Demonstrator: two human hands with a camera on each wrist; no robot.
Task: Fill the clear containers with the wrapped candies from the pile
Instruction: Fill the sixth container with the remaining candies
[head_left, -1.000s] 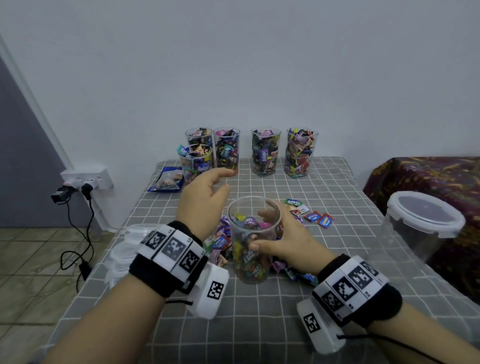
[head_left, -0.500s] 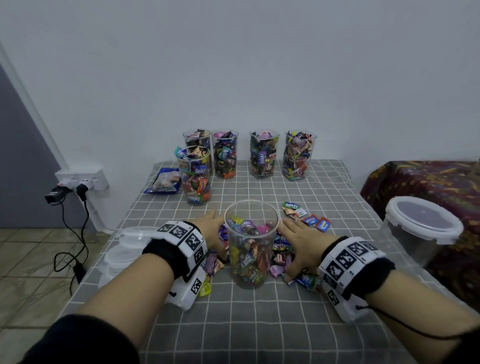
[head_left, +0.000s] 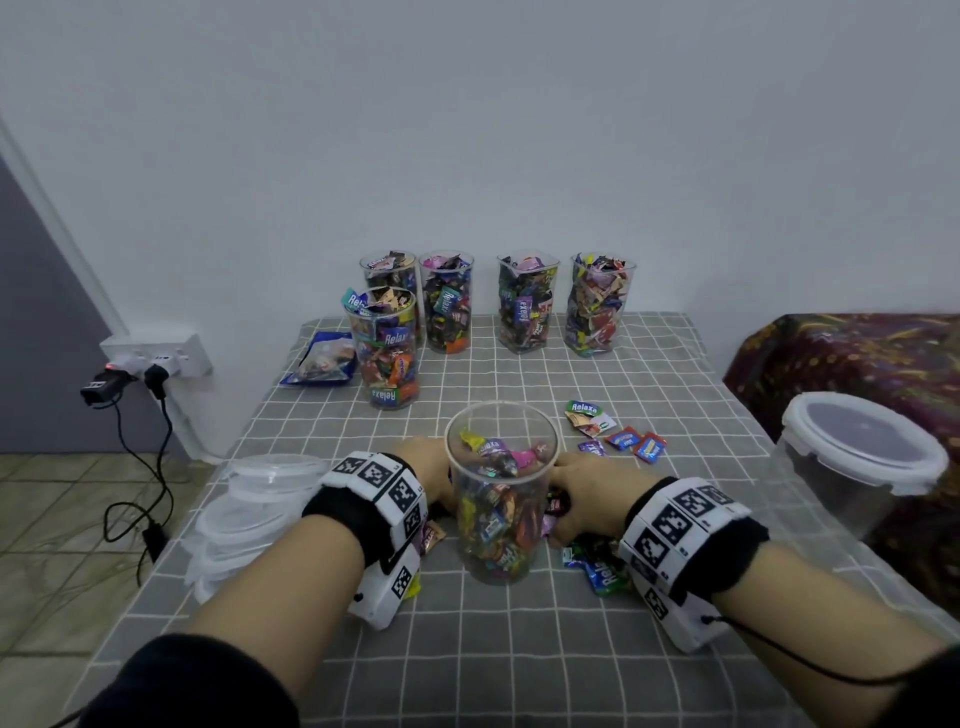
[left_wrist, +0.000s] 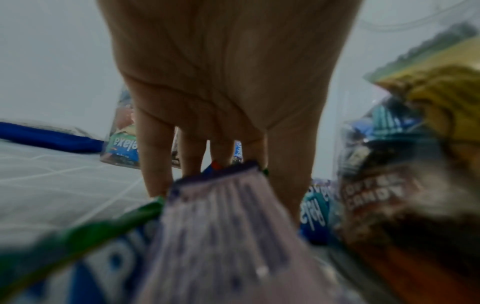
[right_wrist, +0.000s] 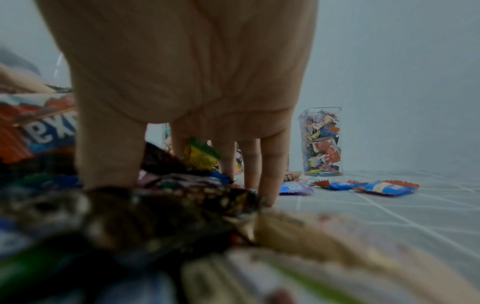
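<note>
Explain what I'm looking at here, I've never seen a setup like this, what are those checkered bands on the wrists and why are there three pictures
A person is working with bare hands; no machine. The patterned bands carry small cameras. One picture comes from a head camera looking down; the other two look along each hand from the wrist.

On the checked tablecloth stands a clear cup, partly full of wrapped candies. The left hand and right hand reach down on either side of it into the candy pile, fingers extended among the wrappers. Whether either has a grip on a candy cannot be told. Five full cups stand at the back, lids lie stacked left, and a lidded tub sits right.
</note>
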